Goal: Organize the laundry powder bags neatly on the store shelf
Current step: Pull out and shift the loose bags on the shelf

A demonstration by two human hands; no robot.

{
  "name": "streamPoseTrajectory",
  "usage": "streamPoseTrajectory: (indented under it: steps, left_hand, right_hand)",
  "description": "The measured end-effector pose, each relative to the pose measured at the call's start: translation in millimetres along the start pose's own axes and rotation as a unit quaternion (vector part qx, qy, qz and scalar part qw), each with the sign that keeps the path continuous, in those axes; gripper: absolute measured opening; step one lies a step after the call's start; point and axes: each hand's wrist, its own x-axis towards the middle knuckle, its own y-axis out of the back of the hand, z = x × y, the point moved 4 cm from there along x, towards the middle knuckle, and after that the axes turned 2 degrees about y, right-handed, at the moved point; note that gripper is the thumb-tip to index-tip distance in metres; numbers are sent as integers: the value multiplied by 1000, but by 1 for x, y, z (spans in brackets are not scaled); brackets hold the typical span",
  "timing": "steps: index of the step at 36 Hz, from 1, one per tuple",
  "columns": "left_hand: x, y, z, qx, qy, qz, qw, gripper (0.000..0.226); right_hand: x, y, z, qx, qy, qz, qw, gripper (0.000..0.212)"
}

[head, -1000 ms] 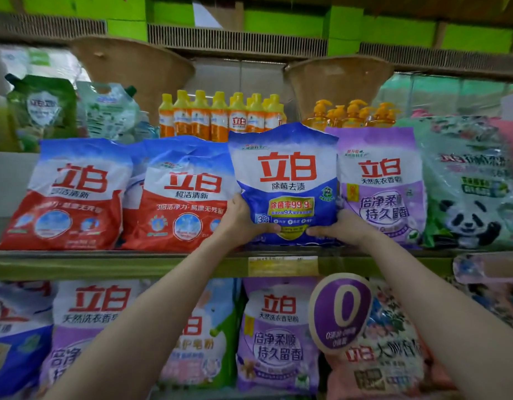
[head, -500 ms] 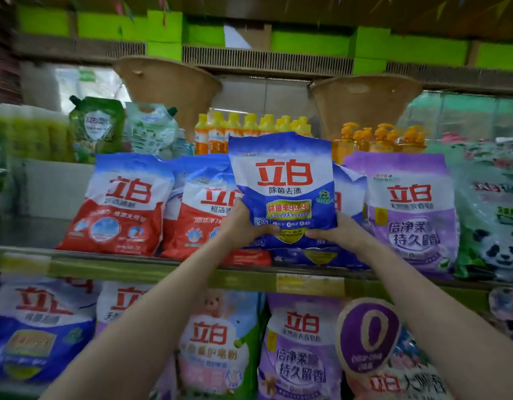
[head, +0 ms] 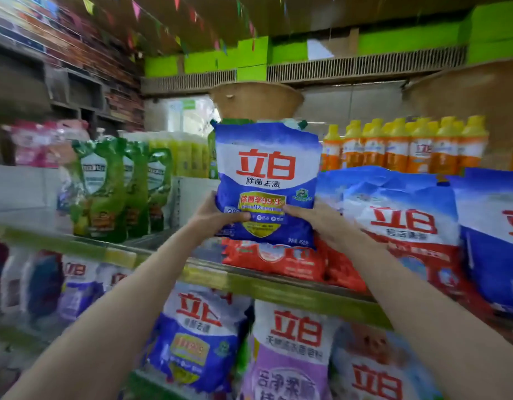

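Blue-and-white laundry powder bag (head: 266, 183) held upright in both hands, lifted above the shelf edge (head: 249, 280), red logo facing the camera. Left hand (head: 213, 216) grasps its lower left edge, thumb curled across the front; right hand (head: 317, 223) grasps the lower right edge, thumb on the front by the yellow label. Bag's bottom hangs clear over a red-and-white bag (head: 274, 259) lying flat on the shelf just below the hands. Right of the right hand, touching or nearly touching the wrist: another red-and-white powder bag (head: 402, 226) leaning back, and further right a blue bag (head: 493, 238), cut off by the frame edge. Behind those, a row of orange bottles with yellow caps (head: 405, 148). Left of the left hand, well apart: green refill pouches (head: 105, 189) standing on the same shelf, blurred. Directly behind the held bag, a woven basket (head: 256, 101) higher up. Below the arms, lower shelf: a blue powder bag (head: 197, 342) under the left forearm, a purple-and-white bag (head: 289, 359) between the forearms, more bags both sides, too blurred to read.
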Motion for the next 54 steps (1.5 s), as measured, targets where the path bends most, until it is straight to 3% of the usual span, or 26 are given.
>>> streamPoseTrajectory:
  steps: [2, 3, 7, 13, 20, 23, 25, 32, 37, 40, 43, 50, 54]
  left_hand:
    - [14, 38, -14, 9, 9, 12, 1000, 36]
    - [23, 56, -24, 12, 20, 19, 1000, 37]
    - [63, 115, -60, -3, 52, 38, 998, 43]
    - [112, 162, -112, 7, 105, 24, 994, 81]
    - [159, 167, -159, 15, 122, 27, 992, 65]
    - [175, 163, -171, -21, 107, 48, 993, 62]
    - [183, 157, -184, -12, 115, 39, 993, 80]
    - [190, 155, -214, 16, 174, -64, 983, 78]
    - [218, 165, -254, 12, 192, -47, 980, 90]
    - [193, 165, -225, 83, 183, -21, 979, 79]
    - [171, 161, -199, 226, 118, 34, 966, 62]
    - [156, 147, -163, 447, 38, 94, 889, 81]
    - [144, 141, -155, 488, 41, 87, 868, 83]
  right_hand:
    - [28, -34, 9, 3, -1, 9, 1000, 83]
    - [40, -52, 11, 3, 0, 7, 1000, 80]
    - [80, -115, 10, -7, -6, 4, 1000, 49]
    - [144, -172, 41, -51, -71, 20, 996, 23]
    - [203, -176, 97, -176, -132, 63, 973, 53]
    - [208, -173, 91, -199, -115, 108, 967, 48]
    - [207, -173, 91, -224, -116, 126, 959, 41]
    - [210, -174, 101, -209, -177, 79, 959, 27]
    - [207, -175, 102, -274, -160, 85, 945, 34]
    - [200, -179, 99, -357, -149, 87, 918, 37]
    - [190, -186, 98, -428, -137, 88, 889, 41]
    - [165, -194, 89, -500, -136, 70, 852, 49]
    - [138, -191, 69, -560, -45, 44, 826, 40]
